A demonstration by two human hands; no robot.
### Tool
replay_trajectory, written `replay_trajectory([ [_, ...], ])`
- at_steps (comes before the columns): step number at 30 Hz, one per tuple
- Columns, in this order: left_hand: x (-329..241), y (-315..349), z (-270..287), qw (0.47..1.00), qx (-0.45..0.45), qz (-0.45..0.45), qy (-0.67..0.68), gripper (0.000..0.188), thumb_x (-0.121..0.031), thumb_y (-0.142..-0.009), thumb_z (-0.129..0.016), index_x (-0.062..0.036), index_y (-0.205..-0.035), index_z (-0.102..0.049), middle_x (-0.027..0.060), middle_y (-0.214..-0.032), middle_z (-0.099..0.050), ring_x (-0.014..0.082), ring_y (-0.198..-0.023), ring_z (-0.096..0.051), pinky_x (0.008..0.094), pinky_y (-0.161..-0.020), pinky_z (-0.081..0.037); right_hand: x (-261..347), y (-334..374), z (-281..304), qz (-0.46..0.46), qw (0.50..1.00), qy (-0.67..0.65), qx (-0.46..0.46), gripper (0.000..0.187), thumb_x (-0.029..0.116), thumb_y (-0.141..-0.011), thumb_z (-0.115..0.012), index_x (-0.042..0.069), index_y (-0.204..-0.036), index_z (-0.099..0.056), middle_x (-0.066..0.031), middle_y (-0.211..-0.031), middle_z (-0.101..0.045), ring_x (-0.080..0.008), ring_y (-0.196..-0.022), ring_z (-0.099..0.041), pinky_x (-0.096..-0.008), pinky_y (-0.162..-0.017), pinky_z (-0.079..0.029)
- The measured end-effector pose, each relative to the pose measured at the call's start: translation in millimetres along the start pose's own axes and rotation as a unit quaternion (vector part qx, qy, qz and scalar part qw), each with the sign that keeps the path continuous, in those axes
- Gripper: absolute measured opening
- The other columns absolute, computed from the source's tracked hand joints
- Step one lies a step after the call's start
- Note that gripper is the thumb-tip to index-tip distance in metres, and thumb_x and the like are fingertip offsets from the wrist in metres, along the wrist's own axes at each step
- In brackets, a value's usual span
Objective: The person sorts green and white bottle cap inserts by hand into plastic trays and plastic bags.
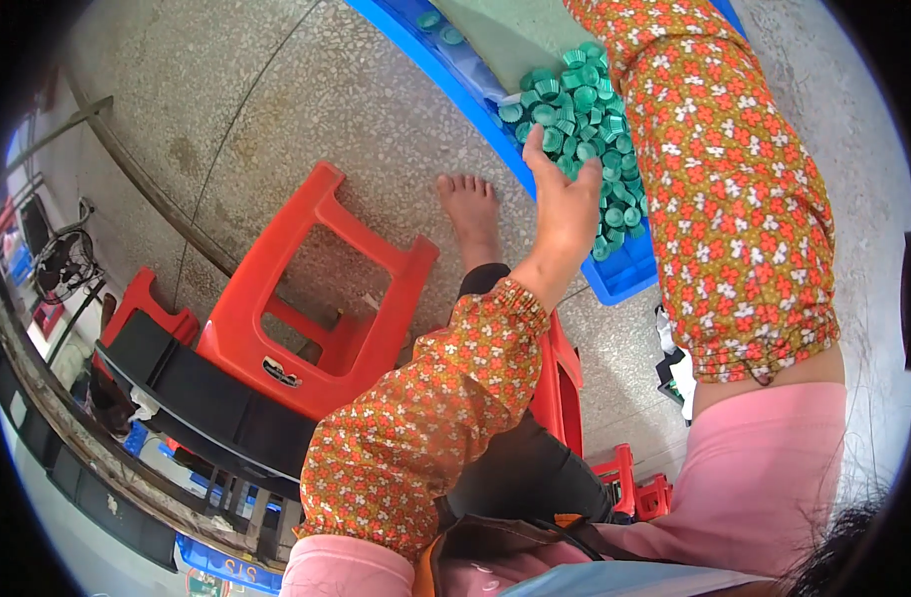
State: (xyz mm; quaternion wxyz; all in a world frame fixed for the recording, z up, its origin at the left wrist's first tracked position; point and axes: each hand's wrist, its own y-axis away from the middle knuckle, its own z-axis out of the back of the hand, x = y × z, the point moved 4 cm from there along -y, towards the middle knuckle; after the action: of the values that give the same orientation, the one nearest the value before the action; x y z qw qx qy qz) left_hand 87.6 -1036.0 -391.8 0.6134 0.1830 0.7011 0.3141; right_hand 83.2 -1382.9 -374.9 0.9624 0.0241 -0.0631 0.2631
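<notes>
My left hand (567,211) reaches over the near end of a blue plastic tray (614,289). Its thumb and a finger are spread apart, and nothing shows between them. Under and beyond the fingertips lies a heap of small green ribbed caps (585,99). A pale green sheet or sack (515,40) lies in the tray behind the heap, beside a few loose green caps (451,36). My right forearm, in a flowered sleeve cover (734,189), stretches along the tray's right side. The right hand is beyond the top edge of the picture.
A red plastic stool (376,343) stands on the speckled floor to the left, against black bins (202,383). My bare foot (472,214) rests between stool and tray. A fan (67,264) is at the far left; small red stools (629,483) stand behind my leg.
</notes>
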Motion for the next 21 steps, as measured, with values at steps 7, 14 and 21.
replay_trajectory([
  [7,20,-31,-4,0.982,-0.025,0.169,0.084,0.097,-0.023,-0.090,-0.067,0.0090,-0.157,-0.005,0.0281,-0.164,-0.015,0.0383,-0.153,-0.019,0.0394,-0.124,-0.019,2,3,-27,0.014,0.999,-0.036,-0.019,0.085,0.008,-0.077,-0.071,0.012,-0.154,-0.034,-0.0199,-0.155,-0.035,-0.0420,-0.150,-0.025,-0.0635,-0.114,-0.035],
  [14,36,-42,-6,0.984,-0.060,0.166,0.001,0.096,-0.017,-0.082,-0.073,0.0095,-0.154,-0.015,0.0266,-0.157,-0.029,0.0372,-0.149,-0.026,0.0403,-0.122,-0.022,-5,53,-2,-0.015,0.940,-0.286,0.187,0.086,0.016,-0.082,-0.076,0.016,-0.156,-0.033,-0.0196,-0.159,-0.032,-0.0420,-0.149,-0.028,-0.0624,-0.116,-0.033],
  [21,61,-34,-36,0.954,-0.114,0.156,-0.228,0.089,-0.020,-0.085,-0.075,-0.0068,-0.154,-0.019,0.0224,-0.151,-0.032,0.0376,-0.136,-0.040,0.0452,-0.112,-0.039,-109,296,-37,-0.217,0.961,-0.030,-0.172,0.056,0.034,-0.095,-0.067,0.020,-0.146,-0.051,-0.0213,-0.138,-0.052,-0.0399,-0.131,-0.047,-0.0532,-0.108,-0.037],
])
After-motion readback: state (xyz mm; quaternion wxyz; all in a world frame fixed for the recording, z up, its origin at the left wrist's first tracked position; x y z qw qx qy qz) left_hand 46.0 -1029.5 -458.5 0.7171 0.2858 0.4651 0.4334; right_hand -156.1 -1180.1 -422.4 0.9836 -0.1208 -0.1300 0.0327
